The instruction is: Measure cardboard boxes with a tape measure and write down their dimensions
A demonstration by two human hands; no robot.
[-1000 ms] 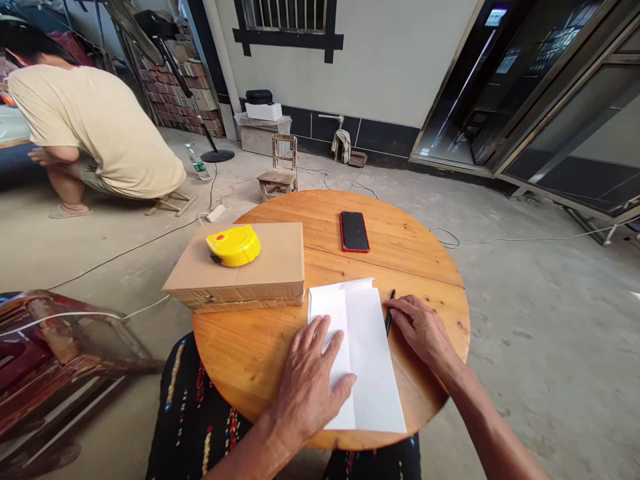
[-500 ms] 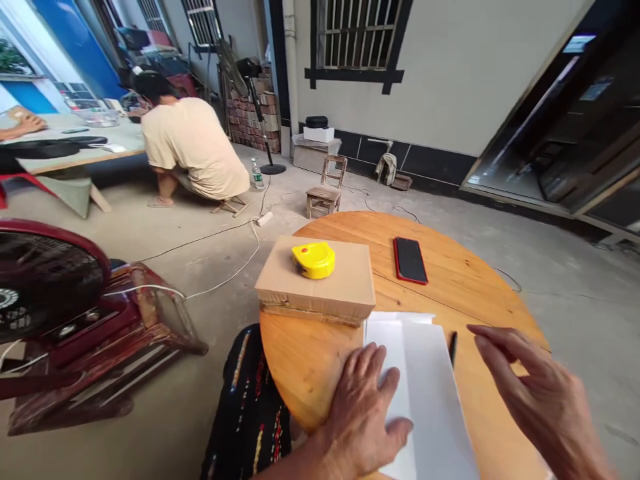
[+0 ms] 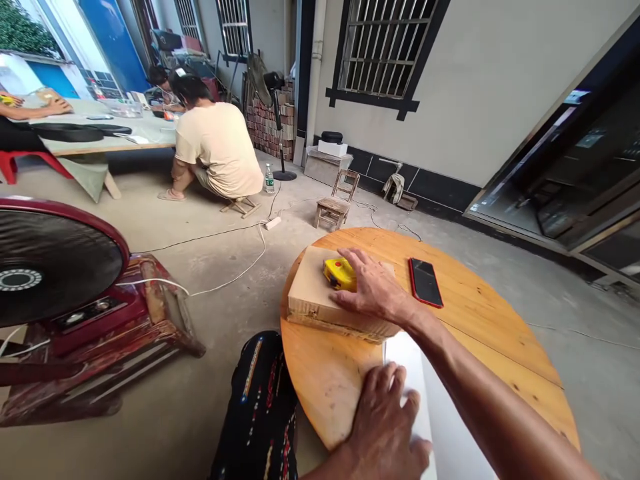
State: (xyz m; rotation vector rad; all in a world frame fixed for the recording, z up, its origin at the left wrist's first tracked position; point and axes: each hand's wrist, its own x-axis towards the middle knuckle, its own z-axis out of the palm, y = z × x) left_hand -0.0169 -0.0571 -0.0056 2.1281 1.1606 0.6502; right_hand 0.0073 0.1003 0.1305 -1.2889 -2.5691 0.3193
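A yellow tape measure (image 3: 339,272) with a red button lies on a brown cardboard box (image 3: 307,283) at the round wooden table's left side. My right hand (image 3: 373,287) reaches across the table and closes round it, the thumb on the near side and the fingers on the far side. Below the box, my left hand (image 3: 387,420) rests flat on folded white paper (image 3: 450,427), fingers spread. My right forearm crosses above the paper and hides part of it.
A phone with a red edge (image 3: 425,282) lies on the wooden table (image 3: 500,327). A dark red fan (image 3: 60,267) stands at the left on a wooden frame. Beyond, a person in a pale shirt (image 3: 220,147) sits low beside another table (image 3: 155,137). A small wooden chair (image 3: 336,203) stands behind.
My right hand has moved left and forward from beside the pen to the tape measure on the box. My left hand stays on the paper. The view has shifted slightly.
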